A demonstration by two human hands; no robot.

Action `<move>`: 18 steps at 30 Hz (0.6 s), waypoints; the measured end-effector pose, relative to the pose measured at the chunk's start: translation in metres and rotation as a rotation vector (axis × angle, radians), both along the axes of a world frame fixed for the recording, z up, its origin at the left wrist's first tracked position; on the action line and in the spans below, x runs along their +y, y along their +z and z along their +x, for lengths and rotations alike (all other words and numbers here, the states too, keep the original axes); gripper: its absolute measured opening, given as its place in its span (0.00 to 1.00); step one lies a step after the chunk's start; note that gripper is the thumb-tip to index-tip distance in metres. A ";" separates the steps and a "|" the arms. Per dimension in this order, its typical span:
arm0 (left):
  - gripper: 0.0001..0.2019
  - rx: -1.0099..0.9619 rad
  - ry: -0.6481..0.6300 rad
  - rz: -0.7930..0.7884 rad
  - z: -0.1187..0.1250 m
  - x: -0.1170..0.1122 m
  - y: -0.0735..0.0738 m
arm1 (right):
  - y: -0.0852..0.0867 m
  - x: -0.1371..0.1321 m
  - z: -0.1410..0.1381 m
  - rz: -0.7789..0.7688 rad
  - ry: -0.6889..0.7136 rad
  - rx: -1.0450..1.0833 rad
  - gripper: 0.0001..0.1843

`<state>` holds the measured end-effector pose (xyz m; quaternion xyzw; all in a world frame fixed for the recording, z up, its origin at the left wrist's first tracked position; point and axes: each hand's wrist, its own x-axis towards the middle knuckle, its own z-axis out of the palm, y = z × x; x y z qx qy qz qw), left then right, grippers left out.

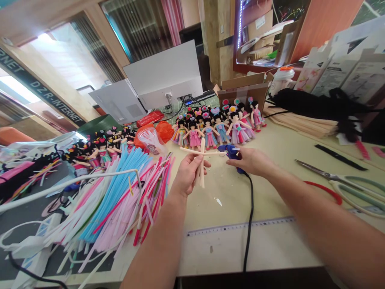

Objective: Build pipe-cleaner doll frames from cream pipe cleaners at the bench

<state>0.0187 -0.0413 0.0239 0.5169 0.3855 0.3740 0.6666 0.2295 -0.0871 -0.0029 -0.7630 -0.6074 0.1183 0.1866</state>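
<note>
My left hand pinches a cross-shaped doll body made of cream pipe cleaners, held upright above the table with its arms spread sideways. In my right hand is a blue glue gun, its nozzle side turned toward the right arm of the cross. I cannot tell whether the tip touches it. A black cord runs from the gun down over the table's front edge. Just behind both hands stand several finished dolls with black hair and colourful dresses.
Bundles of blue, pink and white pipe cleaners lie at the left. Large scissors and a black strip are at the right. A ruler strip marks the front. Monitors and a cardboard box stand behind.
</note>
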 end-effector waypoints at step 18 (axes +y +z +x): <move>0.11 -0.070 0.059 -0.003 -0.001 0.007 -0.005 | 0.031 -0.017 -0.020 0.269 0.049 0.964 0.08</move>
